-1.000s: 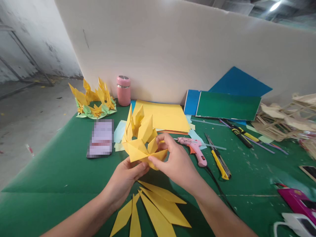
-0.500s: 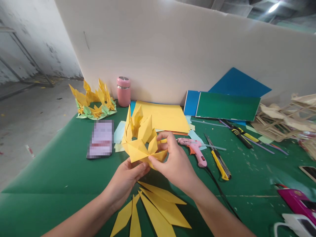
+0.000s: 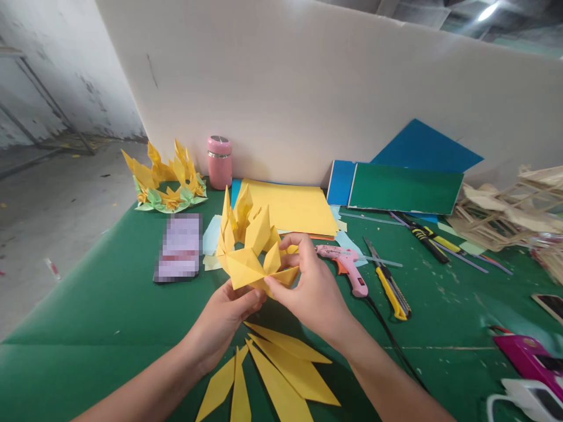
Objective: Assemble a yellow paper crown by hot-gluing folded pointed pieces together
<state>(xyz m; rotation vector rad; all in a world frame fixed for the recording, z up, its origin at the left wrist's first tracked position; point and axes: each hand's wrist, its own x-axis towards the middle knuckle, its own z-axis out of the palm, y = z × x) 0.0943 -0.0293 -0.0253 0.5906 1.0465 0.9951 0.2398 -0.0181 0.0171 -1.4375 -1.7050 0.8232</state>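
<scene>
A folded yellow paper crown (image 3: 246, 266) with tall pointed peaks is held up over the green table. My left hand (image 3: 235, 308) grips its lower front edge from beneath, thumb on the outside. On the crown's right side, my right hand (image 3: 308, 281) pinches the paper band between thumb and fingers; some fingertips are hidden behind the folds. Below the hands, several flat yellow paper pieces (image 3: 281, 375) with pointed ends lie fanned out on the table.
A pink glue gun (image 3: 347, 264) and a yellow utility knife (image 3: 391, 290) lie to the right. Behind are yellow paper sheets (image 3: 290, 205), a pink bottle (image 3: 219, 163) and a second crown decorated with green (image 3: 169, 181). A phone-shaped blurred object (image 3: 179, 246) lies left; a wooden model (image 3: 497, 211) stands far right.
Almost nothing differs. Both hands keep the same hold on the crown, and the view has shifted very slightly.
</scene>
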